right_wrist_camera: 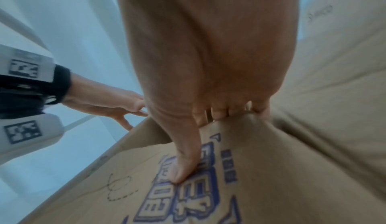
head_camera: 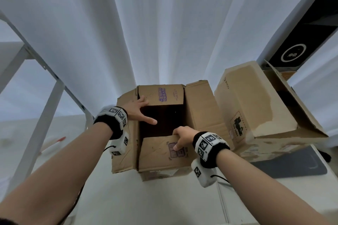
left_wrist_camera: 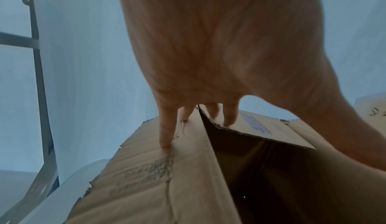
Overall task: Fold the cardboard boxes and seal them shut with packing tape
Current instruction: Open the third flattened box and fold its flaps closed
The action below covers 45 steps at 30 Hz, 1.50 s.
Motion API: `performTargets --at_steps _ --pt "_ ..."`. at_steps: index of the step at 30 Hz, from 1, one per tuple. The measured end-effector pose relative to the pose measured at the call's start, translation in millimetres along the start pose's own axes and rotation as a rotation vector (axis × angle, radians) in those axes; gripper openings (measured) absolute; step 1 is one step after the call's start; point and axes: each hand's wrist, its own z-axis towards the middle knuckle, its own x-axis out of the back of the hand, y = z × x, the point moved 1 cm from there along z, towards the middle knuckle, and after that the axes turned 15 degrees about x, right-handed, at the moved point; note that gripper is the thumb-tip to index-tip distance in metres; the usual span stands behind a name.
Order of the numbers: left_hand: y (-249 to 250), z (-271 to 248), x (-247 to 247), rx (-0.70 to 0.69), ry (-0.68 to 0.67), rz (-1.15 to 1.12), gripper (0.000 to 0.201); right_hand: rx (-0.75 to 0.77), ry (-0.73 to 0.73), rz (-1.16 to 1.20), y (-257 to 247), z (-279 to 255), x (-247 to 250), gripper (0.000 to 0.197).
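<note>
White metal frame [head_camera: 53, 86] stands at far left, in front of a white curtain [head_camera: 164, 23]. A white table [head_camera: 128, 197] carries everything below.

My left hand [head_camera: 138, 108] lies spread and flat over the far-left corner of the open cardboard box [head_camera: 126, 151]. Fingers straight: in the left wrist view the little finger and its neighbour rest on the left flap [left_wrist_camera: 146, 169], the other fingers [left_wrist_camera: 229, 117] on the far flap [left_wrist_camera: 271, 128]; thumb points out over the dark opening. Not clasping anything, only pressing.

The box sits at table centre, top not yet closed. Far flap with purple print is folded inward, near flap [head_camera: 157, 153] folded inward toward it, dark gap between them. Left flap and right flap [head_camera: 199, 107] both still lie outward.

My right hand [head_camera: 182, 138] clasps the free edge of the near flap: thumb on top, pressed onto the purple print, the other fingers [right_wrist_camera: 219, 113] curled over the edge and under it. The right wrist view confirms thumb flat on the printed face.

Right of the box, touching or just beside its right flap, a second cardboard box [head_camera: 256, 115] lies tilted on its side, one end open with flaps loose. It rests partly on a dark grey mat [head_camera: 292, 166]. Behind it, a black device [head_camera: 296, 49] with a white ring marking.
</note>
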Motion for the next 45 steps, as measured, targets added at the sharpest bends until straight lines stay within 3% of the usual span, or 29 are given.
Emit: performTargets --at_steps 4,14,17,22,25,27,29,33,37,41,45 --pt "1.3 -2.8 -16.0 0.016 -0.033 0.067 0.150 -0.038 0.005 0.046 8.1 9.1 -5.6 0.051" --pt "10.8 -4.9 -40.5 0.066 0.012 0.253 0.152 0.022 0.147 0.124 20.1 15.1 -5.1 0.030" --pt "11.7 -3.2 -43.4 0.077 0.001 0.246 0.150 0.036 0.291 0.124 27.3 12.5 -1.8 0.023" --pt "15.7 -0.7 -41.1 0.095 -0.047 0.246 0.144 -0.085 0.732 0.108 39.7 -0.1 28.5 0.015" --pt "14.1 1.5 -41.0 0.096 -0.048 0.231 0.144 -0.294 0.832 0.070 54.4 -10.0 45.8 0.050" --pt "13.6 3.9 -42.8 0.104 -0.042 0.235 0.144 -0.367 0.795 0.176 65.0 -15.7 50.8 0.078" --pt "13.5 5.9 -44.2 0.111 -0.033 0.243 0.144 -0.362 0.721 0.199 68.0 -21.9 53.7 0.090" --pt "15.5 8.5 -45.4 0.109 -0.020 0.247 0.142 -0.155 0.730 -0.019 40.3 -29.8 63.6 0.088" --pt "15.7 8.1 -45.7 0.116 -0.007 0.262 0.140 0.064 0.452 -0.033 1.6 -13.1 50.7 0.077" --pt "13.0 10.8 -47.7 0.103 0.012 0.243 0.139 0.007 0.103 -0.166 3.0 8.3 24.8 0.068" --pt "7.4 12.4 -55.7 0.025 0.083 0.100 0.138 -0.070 0.037 -0.113 12.5 7.9 9.0 0.099"
